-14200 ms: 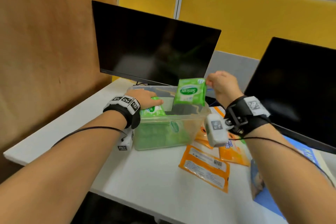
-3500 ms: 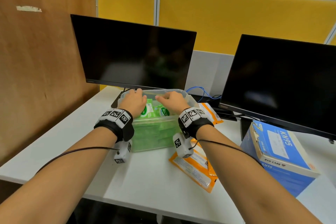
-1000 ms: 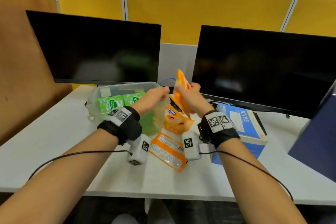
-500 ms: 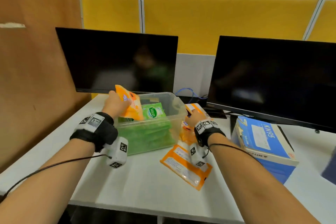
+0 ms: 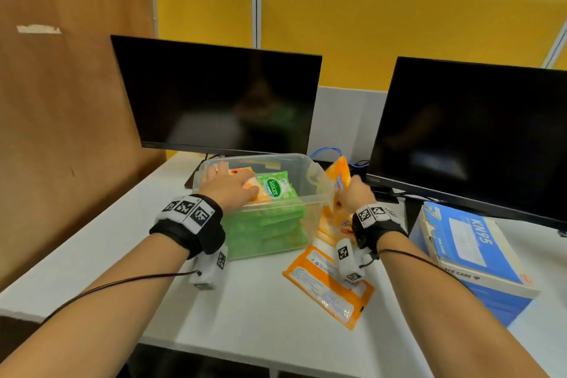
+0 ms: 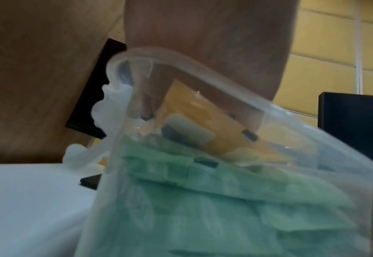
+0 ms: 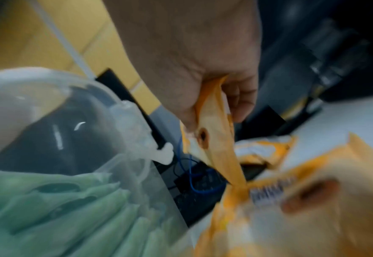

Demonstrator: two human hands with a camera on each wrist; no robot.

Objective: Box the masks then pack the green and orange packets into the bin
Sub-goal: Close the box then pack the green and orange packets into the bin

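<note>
The bin [image 5: 310, 172] holds stacked green packets [image 5: 267, 224]. Left hand [image 5: 228, 186] lies inside, fingers flat on an orange packet [image 5: 259, 192] atop them. Right hand [image 5: 356, 195] pinches a second orange packet [image 5: 339, 176] upright just beside the bin's wall; more [image 5: 328, 284] lie below its wrist.

Surface [image 5: 260, 310]: white, set against a brown board wall [image 5: 67, 101] on the left and yellow partition panels [image 5: 383, 34] behind. Left monitor [image 5: 221, 98] and right monitor [image 5: 478, 132] both dark, standing side by side at the back of the surface. Blue cable [image 5: 326, 151] loops between them, near the left monitor's lower right corner. Strip of torn tape [image 5: 38, 29] on the board wall.
</note>
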